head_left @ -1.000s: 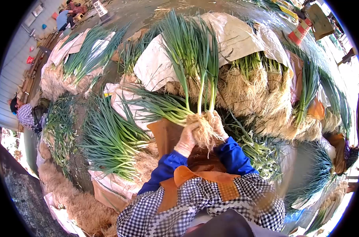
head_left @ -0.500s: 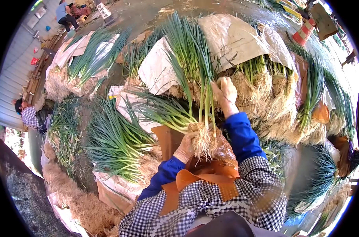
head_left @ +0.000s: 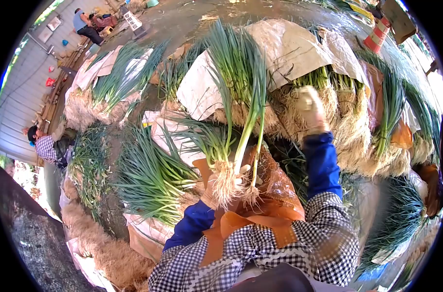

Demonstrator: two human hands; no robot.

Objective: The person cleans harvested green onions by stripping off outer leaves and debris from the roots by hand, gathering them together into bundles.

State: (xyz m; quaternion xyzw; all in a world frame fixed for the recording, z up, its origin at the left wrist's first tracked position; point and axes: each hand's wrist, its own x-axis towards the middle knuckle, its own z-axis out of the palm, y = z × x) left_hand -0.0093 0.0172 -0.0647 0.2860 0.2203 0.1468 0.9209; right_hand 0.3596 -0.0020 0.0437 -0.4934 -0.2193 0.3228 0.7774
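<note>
My left hand (head_left: 212, 191) is closed around the lower stalks of a few green onions (head_left: 241, 141), whose pale roots hang over my fingers. Their green leaves point up and away from me. My right hand (head_left: 311, 108) is raised to the right, apart from the held onions and in front of a rooty pile (head_left: 350, 121); it is smeared by motion, and its fingers cannot be made out. An orange apron (head_left: 275, 187) covers my lap beneath the held roots. Left of my left hand lies a heap of green onions (head_left: 153, 170) with its roots towards me.
Beige sheets (head_left: 289, 48) partly cover the onion bundles ahead. More onions (head_left: 394, 214) lie at the right. A person in a checked top (head_left: 47, 147) is at the far left, another person (head_left: 85, 27) at the upper left. A red-and-white cone (head_left: 377, 35) stands upper right.
My right hand has left the held onions and moved up and right. My left hand has shifted left and lower with the onions, whose stalks now spread apart. The upper-left person has straightened up.
</note>
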